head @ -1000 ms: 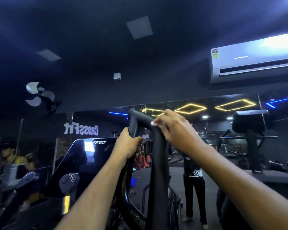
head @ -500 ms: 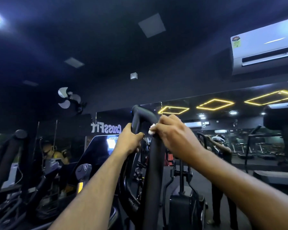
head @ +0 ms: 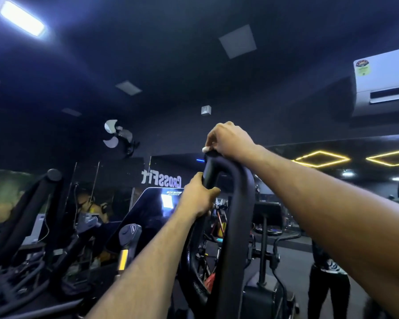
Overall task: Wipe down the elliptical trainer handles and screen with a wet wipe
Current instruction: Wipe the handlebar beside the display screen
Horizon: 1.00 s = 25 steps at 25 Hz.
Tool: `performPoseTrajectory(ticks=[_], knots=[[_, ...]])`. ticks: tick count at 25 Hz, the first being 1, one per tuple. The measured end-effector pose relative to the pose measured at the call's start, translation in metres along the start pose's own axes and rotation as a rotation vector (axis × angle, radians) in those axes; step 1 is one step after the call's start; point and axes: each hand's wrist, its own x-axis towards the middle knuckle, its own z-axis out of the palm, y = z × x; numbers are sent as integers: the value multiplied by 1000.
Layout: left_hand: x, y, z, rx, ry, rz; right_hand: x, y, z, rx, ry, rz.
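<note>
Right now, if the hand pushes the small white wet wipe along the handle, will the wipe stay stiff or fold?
Probably it folds: the small white wet wipe is bunched under the right hand. It likely slides easily on the smooth black curved handle.

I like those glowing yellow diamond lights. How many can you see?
2. One diamond glows just right of the right forearm, and a second diamond is cut off at the right edge. More may lie out of view.
</note>
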Motion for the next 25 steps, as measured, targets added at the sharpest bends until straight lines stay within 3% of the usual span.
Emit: performPoseTrajectory(ticks=[3, 8, 12, 16, 21, 23, 25], knots=[[3, -4, -2, 10, -1, 8, 17, -7, 18, 62, 21, 28], [5, -7, 1, 4, -26, 12, 22, -17, 26, 8, -294, -45], [6, -7, 2, 11, -30, 12, 30, -13, 21, 128, -404, 110], [5, -6, 2, 18, -17, 9, 29, -12, 20, 185, -264, 164], [7, -7, 2, 6, -20, 7, 28, -6, 17, 393, 111, 284], [6, -7, 3, -3, -20, 14, 29, -2, 18, 331, 61, 301], [6, -6, 3, -16, -25, 16, 28, -3, 20, 236, -165, 284]])
